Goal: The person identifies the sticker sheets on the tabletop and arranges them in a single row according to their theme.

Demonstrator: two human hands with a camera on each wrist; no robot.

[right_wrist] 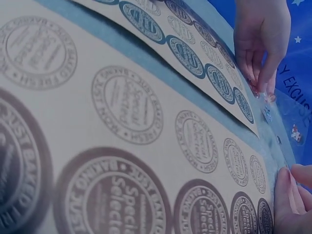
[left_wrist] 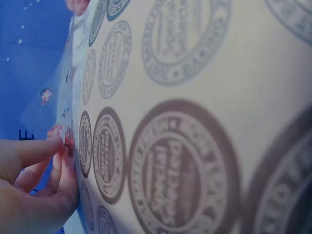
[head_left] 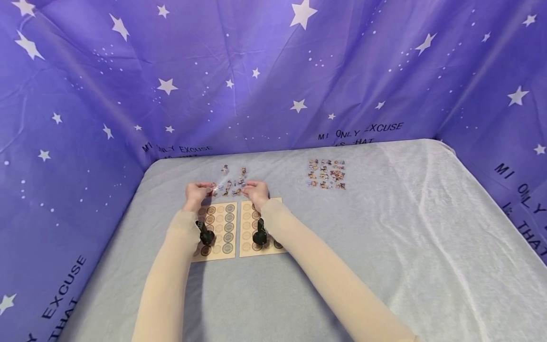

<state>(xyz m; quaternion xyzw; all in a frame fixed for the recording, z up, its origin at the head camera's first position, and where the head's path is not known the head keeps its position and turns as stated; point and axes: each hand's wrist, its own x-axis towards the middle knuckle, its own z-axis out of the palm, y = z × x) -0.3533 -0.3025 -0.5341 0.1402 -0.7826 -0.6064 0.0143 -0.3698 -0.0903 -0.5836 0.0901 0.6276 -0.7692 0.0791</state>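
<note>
Head view: the left hand (head_left: 197, 194) is pinching the left edge of a clear sticker sheet (head_left: 228, 186) between thumb and fingers, and the right hand (head_left: 257, 192) is pinching its right edge the same way. The sheet, bearing small coloured figures, is sitting between the hands, just beyond two beige label sheets; whether its underside is touching the grey cloth (head_left: 363, 256) cannot be told. The left label sheet (head_left: 229, 232) and right label sheet (head_left: 247, 232) are lying side by side with a narrow gap, rows of round labels facing up, the forearms partly covering both. A second group of figure stickers (head_left: 325, 175) is lying well apart, to the right. A starred purple curtain (head_left: 265, 95) is rising behind the cloth. Left wrist view: left thumb and fingertips are closing on the clear sheet near a reddish figure; transparent film is showing against the curtain, and round labels reading "Special Selected" are filling the right side, blurred. Right wrist view: the left hand is gripping the sheet at upper right, while the right hand is appearing at lower right, thumb and fingers drawn together at the film's edge.
</note>
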